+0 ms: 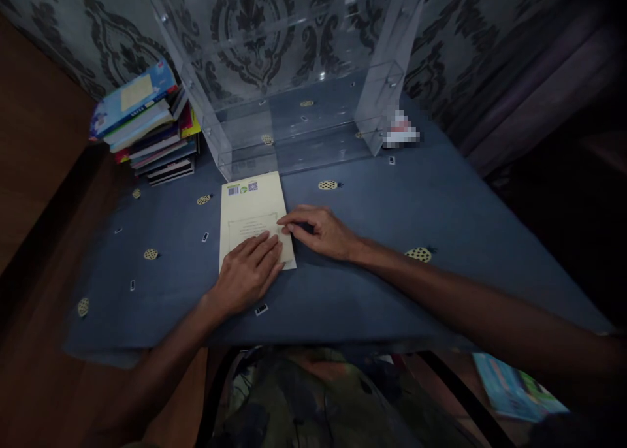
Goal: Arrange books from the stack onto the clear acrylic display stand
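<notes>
Left fingers (264, 248), right fingers (297, 217) on cream book (251, 204), clear rack (375, 108) behind.

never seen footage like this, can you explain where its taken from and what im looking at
There is no machine: a camera worn on a person's head looks forward and down at their two bare hands. The left hand lies on a cream rectangular paper book; the right hand is at the book's right edge, though whether it grips is unclear. The book lies on a blue cloth printed with yellow pineapples. Beyond it stands a clear plastic shelf rack, with a stack of colourful books to its left.
</notes>
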Demonstrator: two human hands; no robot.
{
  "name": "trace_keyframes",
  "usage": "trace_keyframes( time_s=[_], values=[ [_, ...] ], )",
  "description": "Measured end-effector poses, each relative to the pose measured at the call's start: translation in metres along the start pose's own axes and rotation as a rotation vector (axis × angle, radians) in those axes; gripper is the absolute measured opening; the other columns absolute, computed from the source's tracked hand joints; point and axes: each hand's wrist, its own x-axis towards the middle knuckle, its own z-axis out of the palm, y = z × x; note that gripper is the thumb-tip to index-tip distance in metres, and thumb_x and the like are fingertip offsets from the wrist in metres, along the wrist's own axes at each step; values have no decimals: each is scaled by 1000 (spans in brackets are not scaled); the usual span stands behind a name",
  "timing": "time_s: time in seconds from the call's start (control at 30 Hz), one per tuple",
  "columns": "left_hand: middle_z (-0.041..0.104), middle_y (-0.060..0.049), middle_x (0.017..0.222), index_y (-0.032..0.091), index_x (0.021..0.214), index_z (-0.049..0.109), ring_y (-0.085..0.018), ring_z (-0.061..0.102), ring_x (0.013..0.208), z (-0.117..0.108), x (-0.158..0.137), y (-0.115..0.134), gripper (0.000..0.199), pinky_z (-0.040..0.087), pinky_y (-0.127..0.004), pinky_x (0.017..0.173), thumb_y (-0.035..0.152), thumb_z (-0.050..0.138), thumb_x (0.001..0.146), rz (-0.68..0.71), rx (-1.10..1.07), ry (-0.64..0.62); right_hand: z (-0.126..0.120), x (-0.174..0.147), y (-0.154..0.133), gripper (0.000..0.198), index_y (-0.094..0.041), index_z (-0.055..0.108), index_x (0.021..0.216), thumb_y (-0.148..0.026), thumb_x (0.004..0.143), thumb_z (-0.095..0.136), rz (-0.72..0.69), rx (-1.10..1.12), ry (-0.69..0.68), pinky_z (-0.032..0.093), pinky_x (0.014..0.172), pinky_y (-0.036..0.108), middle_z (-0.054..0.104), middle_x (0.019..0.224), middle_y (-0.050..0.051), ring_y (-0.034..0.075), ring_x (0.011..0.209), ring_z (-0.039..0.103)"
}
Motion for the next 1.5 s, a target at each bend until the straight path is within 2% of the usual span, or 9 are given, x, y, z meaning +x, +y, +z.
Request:
trace_keyframes(
  time_s=[0.27, 0.4, 0.63, 0.8, 1.17, 1.3, 1.5],
  values=[
    [70, -15, 130, 10, 126, 65, -30, 62, 127, 3, -3, 2, 33, 55, -46, 103, 28, 49, 103, 1, 20, -32, 1, -2, -2, 25, -18, 75, 105, -23, 95, 53, -7, -36, -2, 55, 77, 33, 74, 93, 7, 18, 84, 69],
    [70, -16, 129, 8, 125, 65, -31, 62, 126, 3, -3, 3, 35, 55, -45, 102, 30, 49, 103, 21, 59, -19, 1, -10, -8, 25, -18, 75, 105, -19, 95, 52, -74, -87, -6, 55, 80, 34, 74, 93, 8, 20, 86, 69],
    [69, -11, 131, 14, 129, 64, -25, 62, 125, -3, 3, -4, 35, 54, -42, 102, 22, 40, 104, -23, -26, -55, -1, -27, -18, 28, -19, 73, 112, -15, 98, 50, -190, -191, -38, 55, 80, 37, 72, 91, 9, 21, 86, 66],
    [65, -12, 137, 18, 136, 59, -24, 59, 131, 4, 21, -20, 38, 50, -43, 106, 21, 40, 104, -68, -63, -109, -3, -31, -22, 28, -18, 72, 114, -14, 98, 50, -192, -204, -56, 56, 80, 38, 72, 92, 10, 22, 87, 66],
    [66, -13, 135, 13, 129, 63, -26, 63, 123, 46, 95, -85, 34, 50, -44, 102, 20, 43, 102, -168, -12, -72, -3, -30, -20, 26, -16, 73, 109, -11, 94, 53, -189, -181, -55, 57, 78, 34, 73, 94, 10, 19, 85, 67],
    [67, -13, 133, 14, 128, 63, -26, 64, 119, 52, 98, -93, 35, 50, -44, 100, 21, 41, 102, -172, -28, -47, -4, -28, -21, 25, -14, 73, 109, -11, 95, 53, -175, -167, -65, 57, 78, 34, 73, 95, 11, 19, 85, 68],
    [60, -14, 143, 14, 139, 56, -24, 57, 132, 58, 86, -96, 41, 44, -46, 111, 26, 37, 104, -153, -102, -36, -6, -26, -18, 24, -18, 74, 108, -13, 96, 54, -167, -175, -68, 57, 78, 34, 74, 93, 9, 20, 85, 68]
  ],
)
